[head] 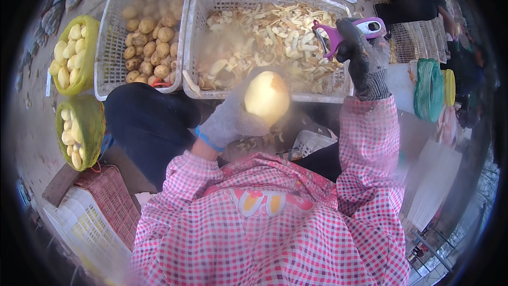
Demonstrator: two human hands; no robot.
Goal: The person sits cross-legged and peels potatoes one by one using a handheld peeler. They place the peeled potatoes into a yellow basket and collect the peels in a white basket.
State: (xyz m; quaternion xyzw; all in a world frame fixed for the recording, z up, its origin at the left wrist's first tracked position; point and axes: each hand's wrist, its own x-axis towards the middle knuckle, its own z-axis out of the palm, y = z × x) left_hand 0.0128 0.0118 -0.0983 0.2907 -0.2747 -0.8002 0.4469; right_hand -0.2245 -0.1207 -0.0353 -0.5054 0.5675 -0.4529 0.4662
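Note:
My left hand [242,113], in a grey knit glove with a blue cuff, grips a mostly peeled potato [266,97]. A brown patch of skin shows near the potato's upper right. Off to the right, my right hand [363,54] wears a grey glove with dark fingers and holds a purple and white Y-shaped peeler [333,38], its blade pointing left. Both hands are at the near side of a white plastic crate [270,92] holding potato peelings [274,44]. Left of it, another white crate [104,58] holds unpeeled potatoes [151,48].
At the left stand two yellow mesh bags [94,34] [95,127] of peeled potatoes. A red plastic crate [113,202] and a white crate [79,222] lie lower left. On the right are a green mesh bundle [428,89] and a person's hand [448,24]. Sacks lie beyond the crates.

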